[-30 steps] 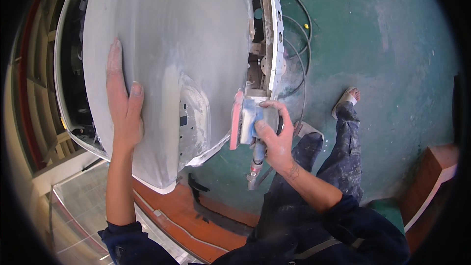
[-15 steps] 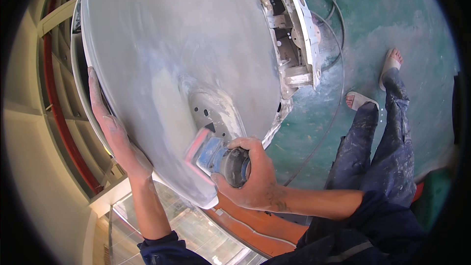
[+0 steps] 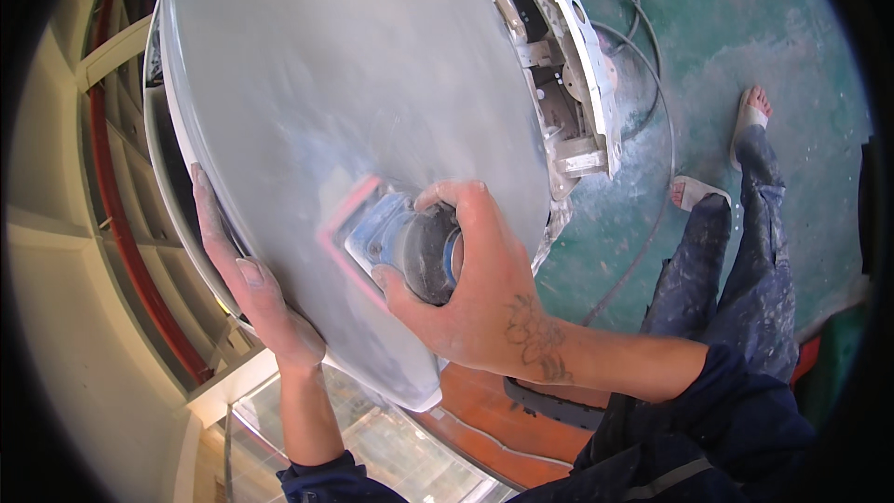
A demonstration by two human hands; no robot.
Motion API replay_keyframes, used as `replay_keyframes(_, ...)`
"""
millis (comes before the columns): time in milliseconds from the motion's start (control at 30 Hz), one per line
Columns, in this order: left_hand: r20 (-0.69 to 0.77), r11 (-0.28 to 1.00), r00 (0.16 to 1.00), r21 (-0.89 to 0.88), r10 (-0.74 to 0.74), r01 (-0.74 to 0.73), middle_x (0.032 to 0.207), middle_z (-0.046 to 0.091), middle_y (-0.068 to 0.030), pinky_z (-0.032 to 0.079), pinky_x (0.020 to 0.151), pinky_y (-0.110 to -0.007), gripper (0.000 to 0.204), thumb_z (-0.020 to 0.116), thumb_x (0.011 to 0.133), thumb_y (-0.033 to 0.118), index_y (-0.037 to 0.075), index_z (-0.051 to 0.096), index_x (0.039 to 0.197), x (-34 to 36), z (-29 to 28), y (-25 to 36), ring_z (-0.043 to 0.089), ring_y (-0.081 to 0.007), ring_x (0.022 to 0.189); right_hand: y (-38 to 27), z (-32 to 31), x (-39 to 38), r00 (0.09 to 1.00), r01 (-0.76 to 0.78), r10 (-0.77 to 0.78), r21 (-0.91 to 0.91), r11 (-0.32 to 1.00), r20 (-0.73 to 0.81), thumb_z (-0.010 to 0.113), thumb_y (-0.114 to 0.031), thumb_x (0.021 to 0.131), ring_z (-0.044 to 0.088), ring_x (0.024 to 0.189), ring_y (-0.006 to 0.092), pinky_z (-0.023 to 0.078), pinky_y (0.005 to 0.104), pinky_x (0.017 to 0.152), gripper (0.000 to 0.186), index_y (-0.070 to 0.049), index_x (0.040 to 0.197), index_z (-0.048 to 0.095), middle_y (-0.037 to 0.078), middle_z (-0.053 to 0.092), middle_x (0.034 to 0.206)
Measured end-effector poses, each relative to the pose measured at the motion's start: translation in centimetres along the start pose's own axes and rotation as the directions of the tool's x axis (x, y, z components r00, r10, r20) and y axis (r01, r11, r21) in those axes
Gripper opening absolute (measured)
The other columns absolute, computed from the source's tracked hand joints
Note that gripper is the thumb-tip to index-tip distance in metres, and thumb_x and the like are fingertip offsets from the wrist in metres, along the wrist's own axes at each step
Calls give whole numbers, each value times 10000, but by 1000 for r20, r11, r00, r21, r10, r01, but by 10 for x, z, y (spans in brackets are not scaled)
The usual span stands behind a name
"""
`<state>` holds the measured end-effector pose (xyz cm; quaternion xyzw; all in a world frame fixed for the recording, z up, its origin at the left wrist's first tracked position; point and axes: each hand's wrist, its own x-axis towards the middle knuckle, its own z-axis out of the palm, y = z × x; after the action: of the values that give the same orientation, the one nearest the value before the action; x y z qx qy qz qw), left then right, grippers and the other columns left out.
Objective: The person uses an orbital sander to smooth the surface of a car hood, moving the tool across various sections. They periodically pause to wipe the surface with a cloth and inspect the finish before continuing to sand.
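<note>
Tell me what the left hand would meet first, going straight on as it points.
The left hand points along the left edge of the grey panel; the pale rim there probably comes first, though depth is unclear.

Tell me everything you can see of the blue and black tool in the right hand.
The tool looks like a hand sander: a rounded black body with a thin blue ring, a dusty blue base that seems to be plastic, and beneath it a pad with a pink edge, somewhat blurred. The pad appears to lie against the curved grey panel, a corner pointing left. The right hand grips the black body, partly hiding it.
</note>
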<state>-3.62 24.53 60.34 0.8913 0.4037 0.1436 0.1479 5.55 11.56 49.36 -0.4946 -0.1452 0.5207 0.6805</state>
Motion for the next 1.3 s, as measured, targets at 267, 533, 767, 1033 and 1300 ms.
replay_keyframes(267, 15, 987, 1000, 160, 23, -25, 1709, 248, -173, 190, 1277, -460, 877, 406, 1011, 583, -29, 265, 1623, -2, -12, 11, 252, -291, 1567, -4, -5, -10, 998, -21, 22, -8, 1000, 52, 823, -176, 821, 662, 921, 423, 569, 477, 745, 566, -17, 1224, 458, 214, 554, 1148)
replay_keyframes(533, 23, 984, 1000, 177, 14, -17, 1714, 238, -170, 191, 1274, -455, 884, 406, 1008, 593, -25, 266, 1625, 0, -14, 15, 251, -286, 1568, -15, -8, 19, 996, -78, 81, -49, 996, 45, 813, -169, 825, 652, 964, 438, 562, 499, 768, 533, -22, 1194, 458, 227, 572, 1091)
replay_keyframes(767, 32, 984, 999, 177, 11, -17, 1719, 226, -165, 205, 1266, -447, 884, 407, 1008, 586, -25, 258, 1628, 0, -11, 11, 255, -285, 1564, -12, -4, 33, 999, 16, -17, -20, 1000, -38, 811, -164, 823, 655, 936, 444, 561, 504, 772, 525, -19, 1183, 458, 225, 574, 1081)
replay_keyframes(1033, 32, 987, 999, 161, 5, -10, 1719, 228, -164, 194, 1267, -445, 880, 418, 1004, 572, -27, 259, 1628, 1, -12, 15, 259, -282, 1562, -11, -5, 36, 996, 69, -71, -27, 997, -54, 809, -169, 821, 657, 904, 439, 561, 497, 767, 520, -24, 1180, 462, 219, 574, 1068)
replay_keyframes(1300, 33, 987, 999, 158, 5, -10, 1715, 235, -172, 183, 1273, -457, 873, 421, 1007, 560, -38, 264, 1623, 3, -9, 15, 249, -287, 1566, -8, -11, 13, 999, -20, 20, -6, 1000, 43, 811, -191, 823, 660, 930, 442, 552, 507, 775, 524, -19, 1178, 465, 231, 590, 1071)
